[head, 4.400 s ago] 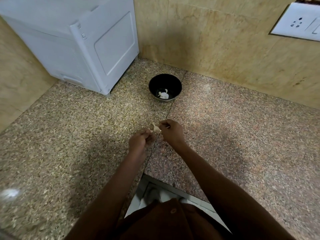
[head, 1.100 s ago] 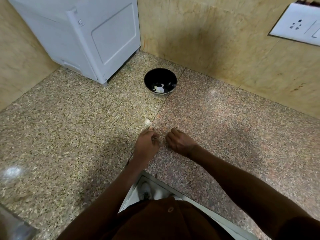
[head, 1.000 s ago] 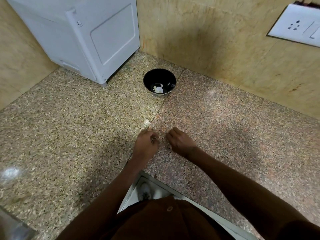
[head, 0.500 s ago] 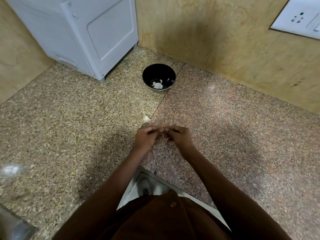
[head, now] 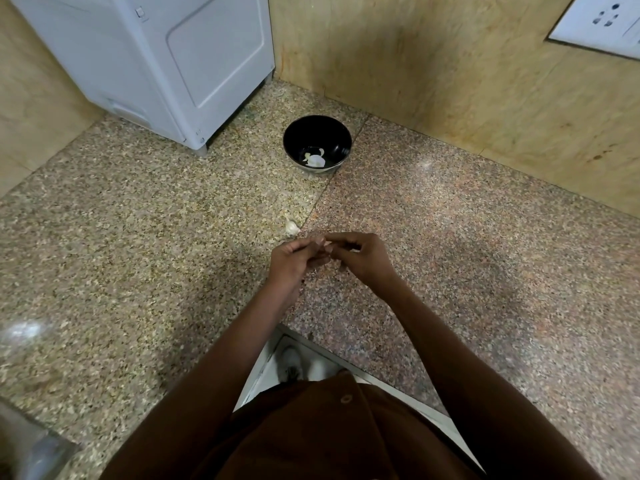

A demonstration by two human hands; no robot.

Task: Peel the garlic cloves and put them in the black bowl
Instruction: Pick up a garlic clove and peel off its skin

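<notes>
A garlic clove (head: 292, 227) lies on the granite surface (head: 138, 254), just beyond the left hand (head: 297, 256) and apart from it. Both hands hover together above the surface, fingertips meeting. The left hand and the right hand (head: 360, 256) have their fingers curled in a pinch; whatever sits between them is too small to make out. Farther back stands the black bowl (head: 317, 144), near the wall (head: 450, 74), with pale peeled pieces (head: 314, 159) at its bottom. A white appliance (head: 166, 60) stands left of the bowl.
</notes>
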